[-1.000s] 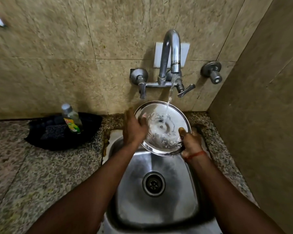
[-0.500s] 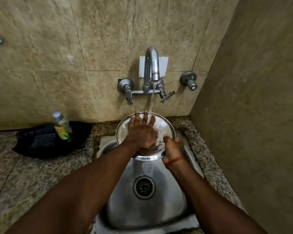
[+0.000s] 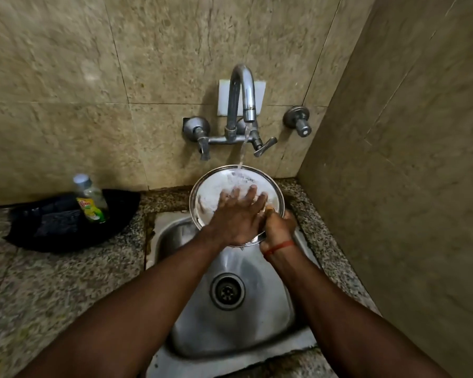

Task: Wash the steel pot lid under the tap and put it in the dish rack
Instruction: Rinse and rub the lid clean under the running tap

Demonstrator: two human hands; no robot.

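The round steel pot lid (image 3: 210, 188) is tilted toward me above the back of the sink, under running water from the tap (image 3: 243, 91). The stream strikes the lid near its top rim. My left hand (image 3: 236, 214) lies flat on the lid's wet face with fingers spread. My right hand (image 3: 279, 227) grips the lid's lower right rim; a red thread circles that wrist. No dish rack is in view.
A steel sink (image 3: 257, 304) with a round drain (image 3: 227, 290) lies below the lid. A dish soap bottle (image 3: 90, 199) stands in a black dish (image 3: 52, 236) on the granite counter (image 3: 52, 282) at left. A tiled wall (image 3: 407, 186) closes the right side.
My left hand went from the lid's left rim onto its face and has slid toward the right. The camera has tilted, so the tap sits lower in view.
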